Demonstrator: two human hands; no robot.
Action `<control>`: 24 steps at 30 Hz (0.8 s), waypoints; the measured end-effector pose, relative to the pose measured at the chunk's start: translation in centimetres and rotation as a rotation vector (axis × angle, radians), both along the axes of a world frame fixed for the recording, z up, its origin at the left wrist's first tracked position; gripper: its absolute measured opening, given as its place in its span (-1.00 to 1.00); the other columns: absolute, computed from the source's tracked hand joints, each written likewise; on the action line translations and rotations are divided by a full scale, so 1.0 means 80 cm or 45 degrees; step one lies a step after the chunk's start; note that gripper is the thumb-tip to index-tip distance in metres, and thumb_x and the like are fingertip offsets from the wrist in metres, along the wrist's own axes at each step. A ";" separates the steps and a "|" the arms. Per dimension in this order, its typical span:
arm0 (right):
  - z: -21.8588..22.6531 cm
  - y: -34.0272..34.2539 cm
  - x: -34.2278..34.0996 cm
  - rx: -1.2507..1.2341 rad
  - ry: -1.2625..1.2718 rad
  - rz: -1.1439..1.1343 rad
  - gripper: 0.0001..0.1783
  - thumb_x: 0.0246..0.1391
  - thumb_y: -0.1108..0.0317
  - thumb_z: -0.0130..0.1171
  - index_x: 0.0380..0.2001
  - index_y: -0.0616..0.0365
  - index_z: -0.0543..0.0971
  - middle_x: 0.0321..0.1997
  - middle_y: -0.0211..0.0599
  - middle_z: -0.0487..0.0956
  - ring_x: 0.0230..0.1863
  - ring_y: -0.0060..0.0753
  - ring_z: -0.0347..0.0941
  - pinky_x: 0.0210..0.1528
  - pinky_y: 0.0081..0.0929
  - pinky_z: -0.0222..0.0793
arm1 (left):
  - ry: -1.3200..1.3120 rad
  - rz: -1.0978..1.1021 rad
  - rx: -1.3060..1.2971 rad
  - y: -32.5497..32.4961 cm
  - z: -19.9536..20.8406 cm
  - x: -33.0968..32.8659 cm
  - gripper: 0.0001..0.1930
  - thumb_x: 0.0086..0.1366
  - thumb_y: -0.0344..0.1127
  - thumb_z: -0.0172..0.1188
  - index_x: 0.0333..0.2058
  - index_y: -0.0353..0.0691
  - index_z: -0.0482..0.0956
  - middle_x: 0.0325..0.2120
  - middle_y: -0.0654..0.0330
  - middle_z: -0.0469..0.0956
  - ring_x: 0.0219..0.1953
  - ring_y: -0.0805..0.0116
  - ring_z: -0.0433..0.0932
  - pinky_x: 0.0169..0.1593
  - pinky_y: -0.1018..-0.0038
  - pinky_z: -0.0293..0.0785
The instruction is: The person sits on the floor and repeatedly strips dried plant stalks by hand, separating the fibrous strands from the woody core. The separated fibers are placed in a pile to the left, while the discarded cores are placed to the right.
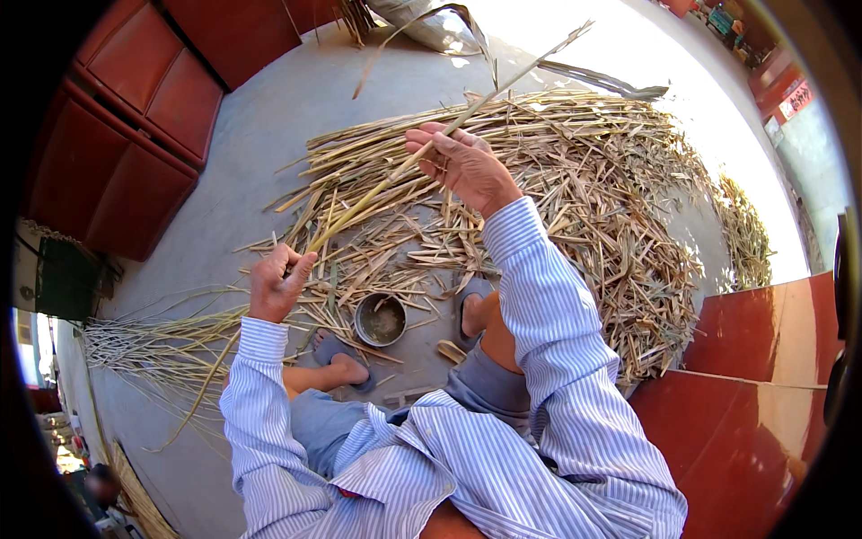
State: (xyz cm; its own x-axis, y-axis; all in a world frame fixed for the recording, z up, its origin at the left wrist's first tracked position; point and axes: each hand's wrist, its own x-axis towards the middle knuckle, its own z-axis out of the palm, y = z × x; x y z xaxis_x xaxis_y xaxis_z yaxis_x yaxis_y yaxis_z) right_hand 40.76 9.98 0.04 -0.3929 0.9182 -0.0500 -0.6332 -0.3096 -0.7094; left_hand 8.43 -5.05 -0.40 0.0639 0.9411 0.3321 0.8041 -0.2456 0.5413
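Note:
My left hand (277, 284) is closed around the lower end of a long yellow-green cane stalk (377, 190). The stalk runs up and to the right, past my right hand (460, 162), which grips it farther along with the fingers wrapped over it. Its thin tip reaches out over a big heap of dry stalks and husks (584, 189) spread on the grey concrete floor (251, 153). Both arms wear blue-striped sleeves. My legs and sandalled feet sit below the hands.
A small round metal bowl (381, 320) stands between my feet. A bundle of thin split strips (153, 346) lies at the left. Red doors (135, 117) stand at the upper left and a red panel (754, 359) at the right.

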 end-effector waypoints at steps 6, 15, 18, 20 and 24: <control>-0.004 -0.005 -0.024 0.032 -0.177 -0.170 -0.73 0.27 0.30 0.12 -0.08 0.26 0.47 -0.16 -0.16 0.65 -0.16 -0.36 0.63 -0.21 -0.57 0.58 | -0.042 0.016 0.010 -0.003 0.002 0.005 -0.66 0.20 -0.16 0.36 -0.56 -0.28 0.49 -0.69 0.12 0.49 -0.65 0.35 0.44 -0.54 0.41 0.31; -0.009 -0.004 -0.021 -0.071 -0.433 -0.233 -0.75 0.23 0.24 0.19 -0.22 0.23 0.56 -0.28 -0.25 0.68 -0.31 -0.48 0.64 -0.33 -0.66 0.56 | 0.170 0.071 0.182 -0.007 -0.025 0.023 -0.69 0.16 -0.20 0.39 -0.56 -0.25 0.49 -0.67 0.09 0.51 -0.65 0.19 0.50 -0.55 0.37 0.34; -0.008 -0.003 -0.017 -0.074 -0.339 -0.172 -0.76 0.24 0.27 0.17 -0.17 0.23 0.54 -0.21 -0.23 0.67 -0.26 -0.45 0.63 -0.26 -0.60 0.58 | 0.233 0.057 0.190 -0.008 -0.019 0.022 -0.68 0.19 -0.18 0.37 -0.55 -0.25 0.47 -0.69 0.11 0.50 -0.66 0.25 0.48 -0.55 0.40 0.34; -0.006 -0.002 -0.015 -0.033 -0.151 -0.095 -0.75 0.25 0.30 0.15 -0.11 0.24 0.52 -0.14 -0.19 0.66 -0.16 -0.40 0.62 -0.16 -0.53 0.60 | 0.026 0.045 0.041 -0.009 -0.011 0.015 -0.67 0.21 -0.17 0.36 -0.55 -0.25 0.47 -0.70 0.14 0.49 -0.66 0.32 0.46 -0.55 0.42 0.32; 0.014 -0.005 -0.012 0.093 0.249 -0.052 -0.69 0.28 0.38 0.09 0.02 0.30 0.43 -0.05 -0.05 0.61 -0.02 -0.20 0.59 -0.03 -0.39 0.58 | -0.154 0.002 -0.110 -0.015 0.017 0.001 -0.64 0.24 -0.14 0.33 -0.55 -0.27 0.47 -0.70 0.21 0.45 -0.64 0.51 0.37 -0.54 0.49 0.28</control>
